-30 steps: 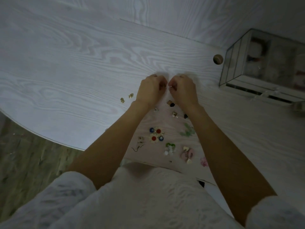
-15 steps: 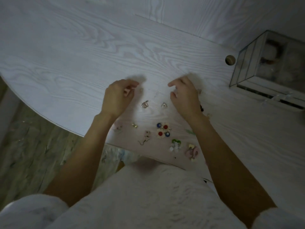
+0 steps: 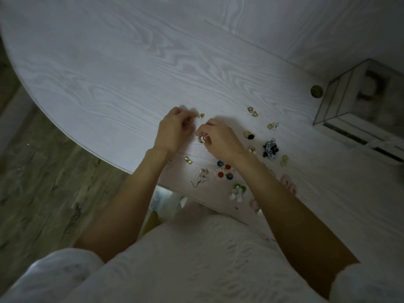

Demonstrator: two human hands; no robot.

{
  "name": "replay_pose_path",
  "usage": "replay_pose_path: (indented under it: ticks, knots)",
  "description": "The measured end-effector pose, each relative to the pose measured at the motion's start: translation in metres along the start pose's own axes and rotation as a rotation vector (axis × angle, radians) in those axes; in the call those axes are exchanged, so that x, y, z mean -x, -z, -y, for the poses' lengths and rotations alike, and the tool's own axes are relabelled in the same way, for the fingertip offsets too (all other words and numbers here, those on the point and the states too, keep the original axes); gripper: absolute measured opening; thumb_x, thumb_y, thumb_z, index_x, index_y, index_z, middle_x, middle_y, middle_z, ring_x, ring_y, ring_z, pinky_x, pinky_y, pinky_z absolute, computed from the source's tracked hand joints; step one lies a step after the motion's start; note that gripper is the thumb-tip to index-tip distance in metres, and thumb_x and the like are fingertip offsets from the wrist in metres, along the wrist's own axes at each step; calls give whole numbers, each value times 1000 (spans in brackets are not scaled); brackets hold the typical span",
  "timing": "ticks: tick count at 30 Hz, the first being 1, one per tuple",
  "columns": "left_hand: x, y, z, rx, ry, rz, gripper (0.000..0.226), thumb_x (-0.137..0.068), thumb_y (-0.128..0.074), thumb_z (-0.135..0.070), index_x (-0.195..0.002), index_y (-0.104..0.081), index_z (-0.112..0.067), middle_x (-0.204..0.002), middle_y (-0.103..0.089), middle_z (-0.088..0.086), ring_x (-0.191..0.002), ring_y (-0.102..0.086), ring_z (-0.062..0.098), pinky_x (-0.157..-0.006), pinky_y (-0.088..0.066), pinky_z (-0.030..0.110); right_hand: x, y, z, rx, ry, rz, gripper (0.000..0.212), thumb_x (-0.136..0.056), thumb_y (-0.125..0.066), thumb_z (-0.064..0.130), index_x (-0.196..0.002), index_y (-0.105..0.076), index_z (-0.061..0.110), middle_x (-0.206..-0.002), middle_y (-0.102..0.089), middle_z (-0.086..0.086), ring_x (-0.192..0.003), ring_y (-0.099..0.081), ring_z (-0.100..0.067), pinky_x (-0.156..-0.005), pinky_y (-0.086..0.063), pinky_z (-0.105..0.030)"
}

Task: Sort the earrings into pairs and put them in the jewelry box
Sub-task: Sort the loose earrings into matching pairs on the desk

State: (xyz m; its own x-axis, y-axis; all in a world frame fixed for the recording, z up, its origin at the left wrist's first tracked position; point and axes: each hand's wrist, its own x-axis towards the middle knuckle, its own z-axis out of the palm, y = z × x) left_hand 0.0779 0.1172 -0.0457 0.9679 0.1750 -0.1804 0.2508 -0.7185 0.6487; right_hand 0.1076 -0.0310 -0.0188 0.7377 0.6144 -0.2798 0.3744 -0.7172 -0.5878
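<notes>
Your left hand (image 3: 173, 130) curls its fingers around a small gold earring (image 3: 189, 121) on the white table (image 3: 109, 79). Your right hand (image 3: 219, 138) pinches a silver hoop earring (image 3: 202, 138) against the tabletop, just beside the left. Another gold earring (image 3: 201, 115) lies just beyond your left fingertips. The remaining earrings (image 3: 225, 171) are scattered near your right forearm. The glass jewelry box (image 3: 358, 101) stands well apart, at far right.
</notes>
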Motion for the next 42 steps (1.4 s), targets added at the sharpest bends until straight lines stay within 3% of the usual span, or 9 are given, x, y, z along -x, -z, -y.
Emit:
replay_pose_path:
  ticks: [6, 10, 18, 23, 27, 33, 36, 40, 42]
  knots:
    - [1, 4, 3, -3, 20, -41, 30, -80, -64, -14, -110, -64, -12, -101, -60, 11, -88, -59, 24, -76, -42, 26, -16, 12, -10, -72, -107, -226, 27, -86, -54, -1, -106, -65, 13, -109, -60, -5, -84, -56, -12, -81, -51, -30]
    - [3, 2, 6, -30, 43, -77, 20, -83, -62, -17, -102, -65, -11, -95, -60, 11, -83, -57, 23, -70, -37, 23, -37, 11, -13, -61, -108, -192, 28, -84, -61, 3, -110, -62, 12, -110, -58, -9, -81, -57, -13, -83, -52, -30]
    - [-3, -3, 2, 10, 28, -92, 13, -84, -62, -16, -96, -65, -11, -92, -63, 7, -81, -56, 17, -69, -31, 15, -41, 3, -19, 1, -153, -239, 4, -85, -64, 11, -89, -64, 11, -92, -64, -5, -81, -59, -17, -74, -53, -34]
    - [-11, -7, -6, 97, 14, -119, 15, -84, -62, -15, -98, -67, -14, -93, -69, 3, -85, -63, 16, -81, -51, 32, -34, 9, -25, -24, -239, -258, 20, -87, -62, 12, -107, -63, 11, -99, -64, -5, -86, -60, -14, -77, -51, -28]
    - [-20, -14, -27, 146, 6, -82, 26, -84, -58, -8, -109, -65, -13, -98, -70, 4, -88, -64, 15, -83, -53, 30, -32, 7, -27, -56, -252, -264, 32, -84, -61, 2, -116, -59, 8, -112, -59, -7, -89, -56, -10, -80, -45, -19]
    - [-20, -14, -22, -5, 28, -91, 24, -86, -55, -10, -109, -64, -10, -104, -61, 11, -86, -60, 23, -78, -47, 29, -38, 0, -22, -123, -254, -315, 27, -82, -62, -3, -108, -64, 5, -107, -61, -10, -90, -60, -21, -86, -52, -33]
    - [-19, -17, -28, 27, 10, -65, 19, -86, -57, -13, -102, -67, -12, -96, -66, 9, -85, -62, 20, -78, -50, 32, -39, -2, -19, -130, -283, -344, 19, -82, -63, -1, -98, -67, 7, -101, -63, -10, -88, -61, -21, -82, -52, -34]
    - [-14, -21, -37, 113, 12, -50, 19, -85, -59, -11, -100, -70, -15, -95, -72, 2, -85, -66, 12, -76, -44, 14, -33, -4, -24, -76, -336, -357, 17, -83, -62, -2, -95, -67, 8, -97, -64, -9, -84, -62, -21, -78, -53, -34]
    - [-10, -27, -44, 138, -8, -8, 19, -85, -59, -11, -100, -71, -16, -95, -73, 2, -86, -66, 13, -80, -47, 19, -25, -3, -31, -67, -380, -375, 17, -83, -61, -1, -95, -67, 9, -95, -66, -8, -84, -62, -20, -76, -53, -31]
